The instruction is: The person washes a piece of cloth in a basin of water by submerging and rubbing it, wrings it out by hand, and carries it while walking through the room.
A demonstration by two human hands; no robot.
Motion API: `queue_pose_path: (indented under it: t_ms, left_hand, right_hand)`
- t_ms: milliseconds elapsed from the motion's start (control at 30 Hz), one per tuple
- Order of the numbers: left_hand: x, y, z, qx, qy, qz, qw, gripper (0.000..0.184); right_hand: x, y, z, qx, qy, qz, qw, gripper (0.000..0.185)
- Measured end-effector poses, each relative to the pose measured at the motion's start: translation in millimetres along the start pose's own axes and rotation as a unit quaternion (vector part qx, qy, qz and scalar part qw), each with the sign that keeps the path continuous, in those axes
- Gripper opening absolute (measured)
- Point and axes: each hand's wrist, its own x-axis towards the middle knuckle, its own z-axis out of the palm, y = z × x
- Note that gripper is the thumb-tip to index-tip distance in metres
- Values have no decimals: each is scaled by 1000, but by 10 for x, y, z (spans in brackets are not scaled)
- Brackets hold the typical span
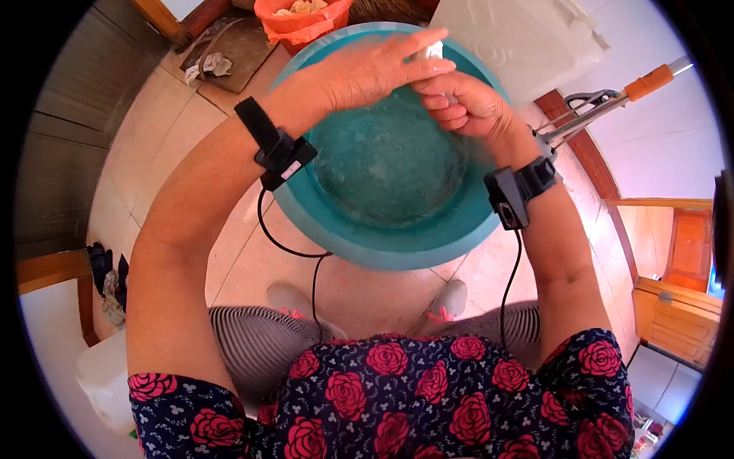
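Observation:
Above a large round teal basin [367, 258] with cloudy, bubbly water [390, 164], my two hands meet near its far rim. My left hand [375, 67], slightly blurred, reaches across from the left with its thumb and fingers around a small white object [430, 51]. Curled into a fist, my right hand [468, 105] sits just below and right of it. A pale bit of the same object seems to show between its fingers. Most of the object is hidden by my hands, so its kind cannot be made out.
An orange-red bag-lined bucket [302, 21] stands behind the basin. Right of it are a whitish plastic lid or panel [520, 46] and a metal pole with an orange grip [648, 83]. My shoes [451, 298] are at the basin's near side. Black cables [315, 287] hang from both wrist devices.

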Motion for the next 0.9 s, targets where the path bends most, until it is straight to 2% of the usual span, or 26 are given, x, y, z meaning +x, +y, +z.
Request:
queue_pose_path:
  t_ms: [67, 100, 200, 300, 400, 433, 533, 633, 700, 733, 900]
  left_hand:
    - [97, -73, -70, 75, 144, 150, 975, 46]
    - [112, -28, -124, 113, 193, 170, 960, 33]
    - [58, 95, -42, 111, 206, 126, 964, 23]
    - [-82, 233, 42, 140, 119, 77, 980, 13]
    - [-181, 241, 88, 115, 118, 41, 986, 13]
    - [-198, 236, 89, 122, 81, 15, 989, 13]
    - [-203, 297, 142, 111, -6, -52, 992, 15]
    - [-209, 328, 132, 81, -58, -110, 989, 16]
    - [-215, 358, 132, 70, -105, -152, 980, 16]
    - [-250, 352, 154, 59, -92, -161, 981, 16]
    - [-275, 354, 301, -11, -71, -232, 970, 24]
  right_hand:
    - [-62, -122, 133, -67, -30, -4, 997, 10]
    - [-92, -177, 244, -105, -23, 2, 994, 16]
    - [-157, -178, 326, -182, -8, 27, 983, 26]
    - [-159, 69, 374, -215, 39, 50, 974, 34]
    - [-55, 170, 384, -227, 69, 64, 969, 13]
    - [-34, 183, 401, -269, 90, 50, 958, 12]
    - [-15, 186, 446, -441, 170, 25, 881, 23]
    - [96, 303, 335, -616, 181, -108, 759, 23]
    - [147, 310, 357, -676, 216, -38, 704, 25]
    - [168, 300, 418, -703, 234, -4, 672, 27]
    - [90, 341, 539, -753, 298, -47, 585, 25]
